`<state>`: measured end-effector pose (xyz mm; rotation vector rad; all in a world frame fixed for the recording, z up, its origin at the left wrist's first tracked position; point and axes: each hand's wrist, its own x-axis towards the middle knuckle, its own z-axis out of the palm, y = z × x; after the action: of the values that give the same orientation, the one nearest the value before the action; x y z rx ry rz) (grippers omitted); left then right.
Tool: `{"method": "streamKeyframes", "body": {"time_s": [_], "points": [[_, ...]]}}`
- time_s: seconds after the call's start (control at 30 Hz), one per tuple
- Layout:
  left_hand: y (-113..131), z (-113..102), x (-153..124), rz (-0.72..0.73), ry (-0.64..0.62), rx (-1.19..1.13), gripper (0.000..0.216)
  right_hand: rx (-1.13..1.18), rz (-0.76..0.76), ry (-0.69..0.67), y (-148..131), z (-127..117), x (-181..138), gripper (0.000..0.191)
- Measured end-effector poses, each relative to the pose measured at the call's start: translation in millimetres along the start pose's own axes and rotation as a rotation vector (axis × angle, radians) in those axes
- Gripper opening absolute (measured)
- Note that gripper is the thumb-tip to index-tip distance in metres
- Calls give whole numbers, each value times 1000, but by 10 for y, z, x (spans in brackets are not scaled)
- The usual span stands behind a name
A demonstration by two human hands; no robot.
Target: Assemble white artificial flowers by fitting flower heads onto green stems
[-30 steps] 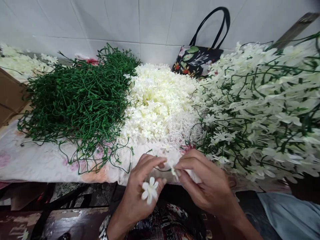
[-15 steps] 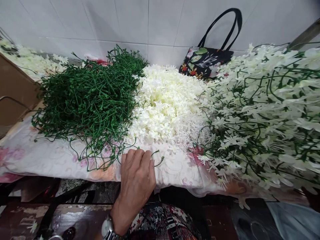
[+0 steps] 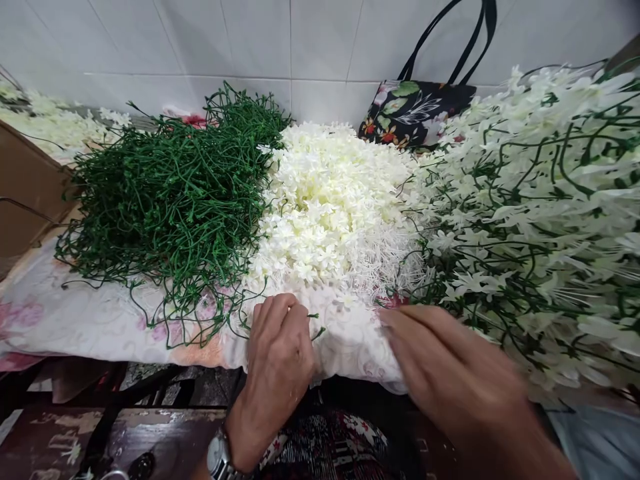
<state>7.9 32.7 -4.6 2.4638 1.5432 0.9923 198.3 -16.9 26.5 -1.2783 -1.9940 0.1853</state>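
My left hand (image 3: 283,350), with a watch on its wrist, is closed at the front of the cloth. It grips a green plastic stem (image 3: 316,327), whose branching tips poke out to the right of the fingers. My right hand (image 3: 450,360) is over the right front of the cloth, blurred by motion, so what its fingers hold, if anything, is unclear. A heap of green plastic stems (image 3: 170,193) lies to the left. Loose white artificial blossoms (image 3: 330,207) are piled in the middle, and thin white stamens (image 3: 387,263) lie at their right.
A large bunch of assembled white flowers (image 3: 540,220) on green stems fills the right side. Against the tiled wall stands a black floral bag (image 3: 420,113). A cardboard box (image 3: 30,193) is at the left edge. Patterned cloth (image 3: 100,320) covers the work surface.
My right hand has come into view from the lower right and is beside the assembled flowers. My left hand stays nearly in place, still gripping the stem. The view has shifted slightly.
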Motion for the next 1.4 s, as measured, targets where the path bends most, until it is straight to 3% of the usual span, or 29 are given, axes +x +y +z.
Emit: {"method": "streamKeyframes", "body": {"time_s": [0.13,0.23,0.4,0.5,0.6,0.77,0.93,1.1,1.27,1.4], "points": [[14,-96,-18,-57,87,-294,20,-487,-28,-194,88,395,219,20],[1,-141,-39,-164,66,-446,19,-624,-85,-191,107,493,264,24],[-6,-147,-88,-499,3,-745,10,-439,-154,-72,41,419,225,18],[22,-106,-122,-706,-51,-1061,4,-311,-184,11,-32,415,200,14],[66,-65,-144,-899,-121,-1337,21,-241,-239,52,-90,465,160,14],[124,-76,-138,-1035,-120,-1443,28,-166,-334,68,-115,551,83,20],[89,-73,-173,-999,2,-1417,13,-106,-370,25,-93,561,99,25],[-22,-58,-279,-787,156,-1214,6,-47,-212,21,-41,512,124,21],[-61,-83,-299,-597,199,-1052,15,-153,-90,-321,-21,552,129,18],[-63,-86,-298,-643,196,-1058,13,-209,-86,-398,-31,603,139,19]]}}
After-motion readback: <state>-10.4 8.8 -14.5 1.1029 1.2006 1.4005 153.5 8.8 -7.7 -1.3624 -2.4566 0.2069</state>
